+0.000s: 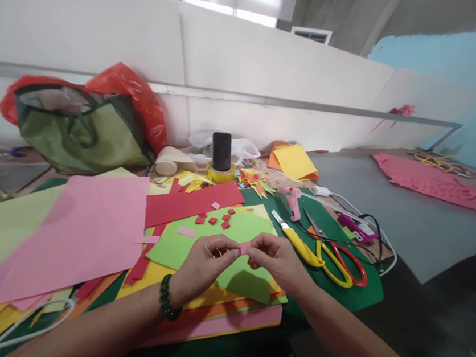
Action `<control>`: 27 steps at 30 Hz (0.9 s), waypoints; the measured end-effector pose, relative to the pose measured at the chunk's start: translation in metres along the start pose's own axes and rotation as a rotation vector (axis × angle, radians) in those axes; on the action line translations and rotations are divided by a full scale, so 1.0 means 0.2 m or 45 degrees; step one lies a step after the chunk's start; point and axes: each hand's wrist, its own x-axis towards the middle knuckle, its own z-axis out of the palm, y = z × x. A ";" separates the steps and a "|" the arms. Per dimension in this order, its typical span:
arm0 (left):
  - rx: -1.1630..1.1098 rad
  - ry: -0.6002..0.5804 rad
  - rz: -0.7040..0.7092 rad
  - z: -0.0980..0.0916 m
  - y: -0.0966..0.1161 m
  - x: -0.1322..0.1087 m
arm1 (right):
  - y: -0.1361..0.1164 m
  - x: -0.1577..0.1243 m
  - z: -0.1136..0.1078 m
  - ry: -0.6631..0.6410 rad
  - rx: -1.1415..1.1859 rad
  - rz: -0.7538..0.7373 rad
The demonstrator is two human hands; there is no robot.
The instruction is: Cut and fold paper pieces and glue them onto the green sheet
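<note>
Between the fingertips of both hands is a small piece of pink paper [244, 248], pinched at either side. My left hand [207, 261], with a dark green bead bracelet [168, 296] on its wrist, grips it with thumb and forefinger. From the other side, my right hand [277, 257] pinches it too. Below the hands lies a light green sheet [170, 248] on a stack of coloured paper. Several small red paper pieces [212, 221] and a pink strip [186, 231] rest on that sheet, just beyond my left hand.
To the right are a yellow utility knife [299, 244], scissors [335, 261] with yellow and red handles, and a pink glue gun [294, 203]. Large pink sheets [90, 230] lie left. A phone [221, 151] stands behind, beside a green bag [80, 132]. A white cable [31, 330] loops near my left forearm.
</note>
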 end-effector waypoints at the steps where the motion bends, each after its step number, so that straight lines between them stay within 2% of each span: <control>1: 0.009 0.001 0.005 0.00 0.00 0.00 | 0.00 0.00 0.00 0.003 0.006 0.009; 18: 0.107 0.039 0.067 0.00 -0.01 0.00 | 0.01 0.02 0.01 0.021 -0.013 -0.005; 27: 0.152 0.009 0.083 0.00 -0.01 -0.01 | -0.01 -0.01 0.01 0.083 -0.128 -0.146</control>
